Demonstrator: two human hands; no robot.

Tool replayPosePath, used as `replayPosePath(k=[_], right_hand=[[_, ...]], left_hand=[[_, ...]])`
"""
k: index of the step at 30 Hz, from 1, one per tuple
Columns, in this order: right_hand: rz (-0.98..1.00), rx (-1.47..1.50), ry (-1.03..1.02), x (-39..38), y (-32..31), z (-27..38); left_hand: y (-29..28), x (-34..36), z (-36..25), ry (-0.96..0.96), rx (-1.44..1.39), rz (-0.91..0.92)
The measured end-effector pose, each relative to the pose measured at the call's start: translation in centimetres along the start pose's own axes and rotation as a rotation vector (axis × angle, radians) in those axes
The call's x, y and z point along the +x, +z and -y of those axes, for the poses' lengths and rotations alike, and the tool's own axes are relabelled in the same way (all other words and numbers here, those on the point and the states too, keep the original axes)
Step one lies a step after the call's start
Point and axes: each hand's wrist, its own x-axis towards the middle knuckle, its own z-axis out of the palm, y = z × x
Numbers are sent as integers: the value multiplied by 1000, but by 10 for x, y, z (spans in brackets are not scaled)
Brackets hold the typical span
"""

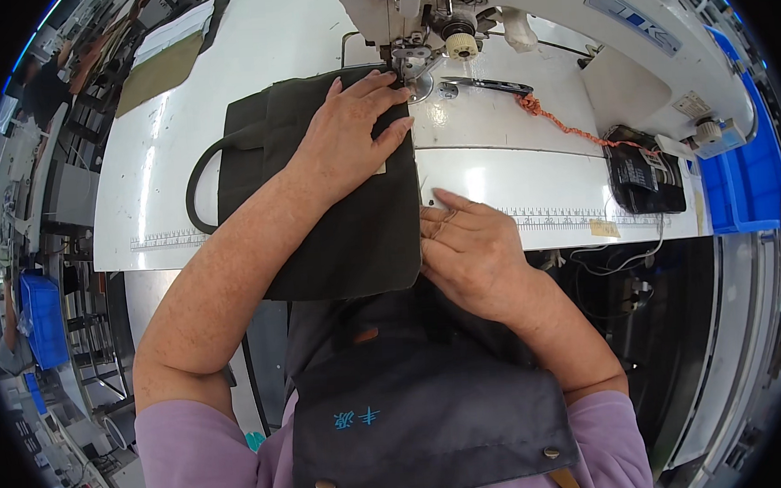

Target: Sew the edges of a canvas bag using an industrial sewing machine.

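Note:
A dark green fabric bag (346, 237) lies flat on the sewing machine table, its far right corner under the needle area of the white sewing machine (411, 53). A strap handle (195, 188) loops out on its left side. My left hand (349, 127) rests on top of the bag with fingers stretched toward the presser foot. At the bag's right edge, my right hand (475, 253) has its fingers curled against the fabric, gripping the edge; its fingertips are partly hidden. One finger of it points out over the white table.
Right of the needle lie thread snips (493, 86) on an orange cord (570, 128). A dark phone-like object (638, 173) sits farther right, beside a blue bin (740, 181). Olive fabric pieces (161, 75) lie at the far left. A ruler strip (548, 218) runs along the near edge.

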Motion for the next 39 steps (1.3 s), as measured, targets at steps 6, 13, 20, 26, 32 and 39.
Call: replayPosePath(k=[6,13,20,26,32,39], right_hand=[[0,-11,38,-2,-2,5],[61,14,83,-19,-9,14],[2,-28,116,-36,1,29],[-20,-2,158,-37,1,35],[-138,-37,175,-53,-2,42],[-184,465,530,-63,22,40]], left_hand=[[-10,0,10,29,-100,60],[-48,-49,-28,239,107,364],[-52,-107,-70,133,-109,290],[-38,-115,-76,136,5,91],[-40,-109,-79,-157,-256,-30],[-35,-110,-78,-244,-374,-115]])
